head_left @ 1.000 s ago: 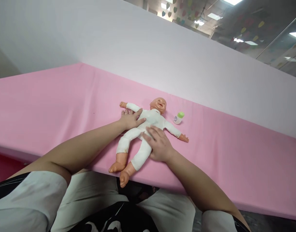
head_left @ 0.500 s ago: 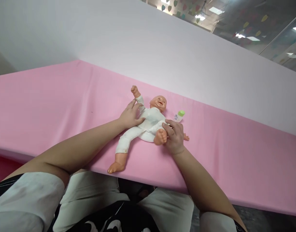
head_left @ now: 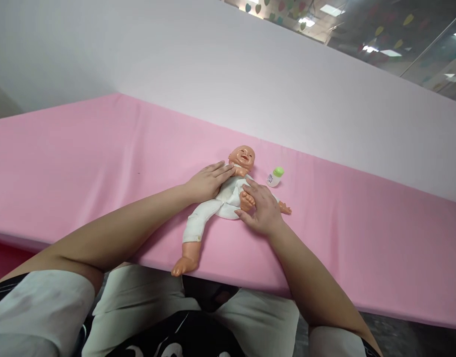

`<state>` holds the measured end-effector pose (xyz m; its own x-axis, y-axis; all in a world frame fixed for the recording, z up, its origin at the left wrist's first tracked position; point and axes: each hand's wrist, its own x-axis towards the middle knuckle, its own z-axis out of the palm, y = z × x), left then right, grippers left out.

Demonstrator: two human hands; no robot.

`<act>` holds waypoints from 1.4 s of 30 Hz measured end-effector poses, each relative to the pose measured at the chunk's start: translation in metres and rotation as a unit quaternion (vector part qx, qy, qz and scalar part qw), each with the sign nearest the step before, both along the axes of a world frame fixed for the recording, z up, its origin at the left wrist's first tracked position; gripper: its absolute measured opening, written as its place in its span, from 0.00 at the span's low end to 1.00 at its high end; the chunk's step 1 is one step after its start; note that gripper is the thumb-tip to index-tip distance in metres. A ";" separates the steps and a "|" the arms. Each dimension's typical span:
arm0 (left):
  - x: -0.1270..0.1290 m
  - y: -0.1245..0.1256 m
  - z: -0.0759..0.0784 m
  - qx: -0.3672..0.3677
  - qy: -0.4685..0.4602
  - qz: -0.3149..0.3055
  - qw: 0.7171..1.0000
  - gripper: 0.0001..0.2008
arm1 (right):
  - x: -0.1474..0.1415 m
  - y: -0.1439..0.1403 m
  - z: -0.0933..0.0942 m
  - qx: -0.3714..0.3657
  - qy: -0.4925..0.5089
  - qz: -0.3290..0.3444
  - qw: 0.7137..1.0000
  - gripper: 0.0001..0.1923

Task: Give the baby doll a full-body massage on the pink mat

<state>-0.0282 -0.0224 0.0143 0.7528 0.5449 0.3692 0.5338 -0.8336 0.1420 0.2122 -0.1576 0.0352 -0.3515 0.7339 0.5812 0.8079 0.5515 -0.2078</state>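
I am looking down at a plastic baby doll in a white cloth romper (head_left: 228,196), which is lying on its back on the pink cloth-covered tabletop (head_left: 101,148), head pointing away from me and one leg stretching back toward the near edge, its bare foot reaching just to that edge. My left hand (head_left: 209,181) is resting flat across the doll's chest and shoulder, fingers (head_left: 222,171) spread and straight, gripping nothing; pressing down like that is, I judge, what is keeping the body from sliding or rolling. My right hand (head_left: 261,208) is curling loosely around the doll's other leg, which is folded up so that its bare foot (head_left: 247,201) is sitting over the belly; the fingers are half closed about the foot and ankle, holding the leg bent rather than pinching it hard. The doll's far arm is sticking out to the side beyond my right hand, its small hand lying on the cloth. A small white bottle with a green cap (head_left: 275,177) is lying just beside the doll's head, apart from both hands and untouched. Behind the tabletop a plain pale wall panel (head_left: 250,74) is rising.
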 end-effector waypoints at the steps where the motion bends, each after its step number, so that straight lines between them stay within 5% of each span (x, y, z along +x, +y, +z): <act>1: 0.000 0.000 0.000 0.000 0.010 -0.006 1.000 0.34 | -0.001 0.000 0.000 0.002 0.000 -0.002 1.000 0.35; 8: 0.001 0.000 -0.001 -0.012 0.028 -0.015 0.999 0.33 | -0.005 0.007 -0.005 0.003 -0.010 -0.023 1.000 0.31; 12: -0.001 0.004 -0.004 -0.054 -0.028 0.049 0.997 0.40 | -0.005 0.004 -0.003 0.049 -0.009 0.013 0.999 0.30; 18: -0.013 0.015 -0.002 -0.177 -0.012 0.240 0.954 0.52 | -0.021 -0.018 0.003 0.138 -0.013 0.114 0.984 0.28; 23: -0.026 0.026 -0.003 -0.227 0.075 0.236 0.942 0.56 | -0.050 -0.036 -0.005 0.085 -0.037 0.266 0.960 0.32; 26: -0.029 0.030 -0.005 -0.232 0.079 0.235 0.941 0.56 | -0.062 -0.040 -0.012 0.031 -0.100 0.298 0.949 0.32; 30: -0.028 0.029 -0.005 -0.228 0.054 0.240 0.942 0.60 | -0.066 -0.039 -0.015 0.017 -0.125 0.300 0.945 0.30; 34: -0.024 0.023 0.000 -0.202 0.007 0.248 0.948 0.65 | -0.058 -0.038 -0.008 0.082 -0.054 0.295 0.951 0.28; 39: -0.015 0.012 0.007 -0.107 -0.003 0.181 0.978 0.55 | -0.042 -0.033 0.006 0.217 0.027 0.162 0.962 0.27; 42: -0.010 0.007 0.008 -0.055 0.033 0.119 0.991 0.49 | -0.032 -0.021 0.007 0.222 0.036 0.093 0.970 0.27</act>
<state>-0.0377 -0.0153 0.0224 0.6185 0.7443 0.2518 0.7249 -0.6642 0.1828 0.1801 -0.1784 0.0426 -0.3999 0.3336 0.8537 0.6784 0.7340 0.0309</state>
